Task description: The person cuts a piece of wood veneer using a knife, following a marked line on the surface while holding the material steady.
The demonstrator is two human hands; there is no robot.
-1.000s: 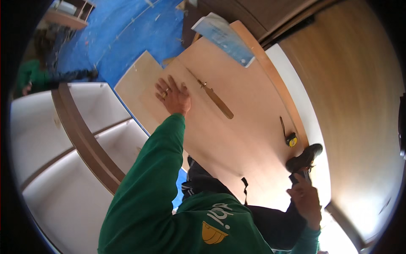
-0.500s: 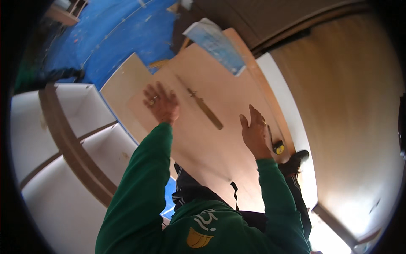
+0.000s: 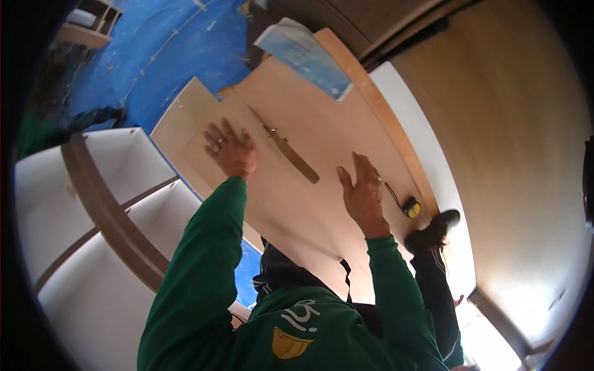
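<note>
My left hand (image 3: 231, 150) is over a broad pale wooden panel (image 3: 291, 216), fingers spread, palm down and holding nothing. My right hand (image 3: 365, 195) is over the same panel further right, empty, with its fingers stretched out and thumb apart. Whether either palm presses on the panel I cannot tell. Between the hands, nearer the left one, lies a tool with a long wooden handle (image 3: 297, 164) and a thin blade pointing up-left; it resembles a pull saw. A yellow and black tape measure (image 3: 411, 207) rests to the right of my right hand.
A blue and white plastic packet (image 3: 306, 59) lies at the panel's far end. White shelving with brown edges (image 3: 114, 207) stands at left, beside blue floor sheeting (image 3: 161, 55). A large wooden panel (image 3: 495, 154) is at right. A shoe (image 3: 436, 230) sits near the tape measure.
The view has shifted slightly. My right hand has moved a little left, away from the tape measure. My left hand keeps about the same place beside the wooden-handled tool. Both stay open.
</note>
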